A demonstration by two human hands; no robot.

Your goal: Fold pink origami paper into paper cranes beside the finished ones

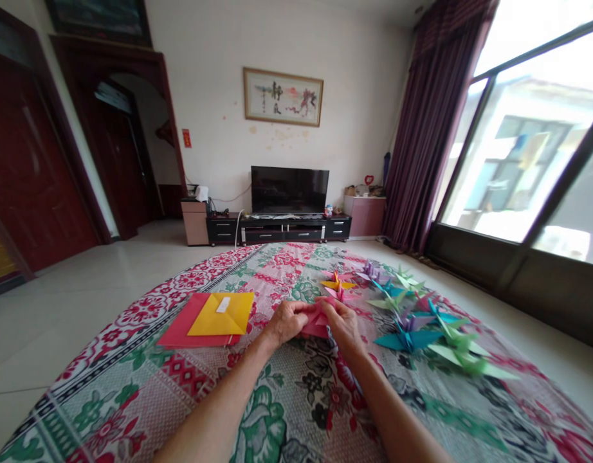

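A pink sheet of origami paper (316, 326), partly folded, lies between my hands over the patterned cloth. My left hand (287, 321) pinches its left side between thumb and fingers. On the opposite side, my right hand (342, 321) grips the paper with bent fingers, and some of the folds are hidden behind it. Just beyond my hands sit a pink paper crane (343, 294) and an orange paper crane (336, 281). To the left rests a yellow paper square (224, 321) with a small white scrap (223, 305), on top of red paper sheets (181, 326).
Several folded cranes stand on the right, among them a blue crane (408, 338) and a green crane (463, 354). A floral tablecloth (262, 411) covers the round-edged surface. Farther back are a television (289, 191) and a low cabinet (303, 235).
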